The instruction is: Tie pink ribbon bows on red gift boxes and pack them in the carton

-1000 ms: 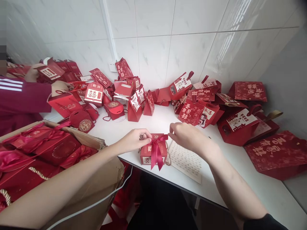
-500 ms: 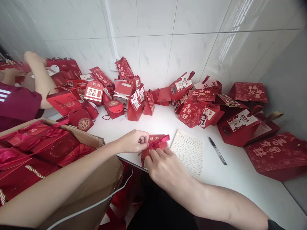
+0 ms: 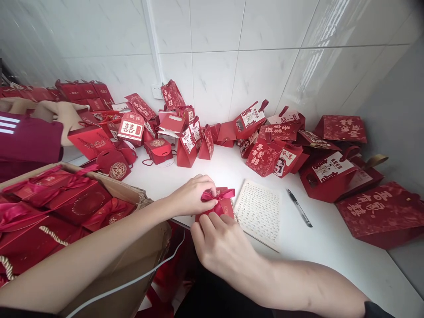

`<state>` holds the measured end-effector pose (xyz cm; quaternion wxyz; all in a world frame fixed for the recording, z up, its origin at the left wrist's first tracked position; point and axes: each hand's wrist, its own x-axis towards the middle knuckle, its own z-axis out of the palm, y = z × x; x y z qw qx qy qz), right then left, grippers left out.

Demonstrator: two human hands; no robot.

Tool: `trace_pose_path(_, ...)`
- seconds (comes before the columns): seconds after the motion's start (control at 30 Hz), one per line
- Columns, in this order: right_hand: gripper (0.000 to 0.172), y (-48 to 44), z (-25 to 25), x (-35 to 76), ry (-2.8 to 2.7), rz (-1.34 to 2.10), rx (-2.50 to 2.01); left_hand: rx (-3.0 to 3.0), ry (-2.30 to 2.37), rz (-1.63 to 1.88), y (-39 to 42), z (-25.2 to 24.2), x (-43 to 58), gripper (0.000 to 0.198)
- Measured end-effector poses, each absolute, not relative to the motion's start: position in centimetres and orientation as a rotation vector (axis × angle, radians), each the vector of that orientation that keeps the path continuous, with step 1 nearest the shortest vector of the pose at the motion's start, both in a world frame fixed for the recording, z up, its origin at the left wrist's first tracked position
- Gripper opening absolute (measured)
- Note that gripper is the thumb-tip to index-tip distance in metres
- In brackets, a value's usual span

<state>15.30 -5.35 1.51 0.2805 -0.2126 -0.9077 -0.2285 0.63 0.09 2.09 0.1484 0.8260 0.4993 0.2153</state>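
Observation:
A small red gift box lies near the front edge of the white table, with a glossy crimson ribbon tied in a bow across it. My left hand is closed at the bow's left side, thumb and fingers pinching the ribbon. Just below, my right hand is curled over the box's near part, where the ribbon's lower end runs under its fingers; those fingertips are hidden. Touching the box's right side is a handwritten notebook page, and a black pen lies farther right.
Red gift boxes are piled along the tiled wall. At the right, a large red box stands by the table edge. A cardboard carton of ribboned boxes is at my left, with a white cable across it. A co-worker's sleeve shows behind.
My left hand has shifted right onto the bow, and my right hand has moved slightly left and down. Behind the carton, the co-worker's raised arm has come down.

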Motion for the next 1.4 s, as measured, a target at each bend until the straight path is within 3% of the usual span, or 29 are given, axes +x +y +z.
trace_pose_path(0.43, 0.025, -5.0, 1.2, 15.0, -2.422, -0.585, -0.469, 1.993, 1.28, 0.581, 0.6, 2.6, -0.3, 0.011)
trace_pose_path(1.4, 0.022, -4.2, -0.2, 14.3, -2.313, -0.589, -0.287, 2.02, 1.454, 0.612, -0.1, 2.1, 0.8, 0.007)
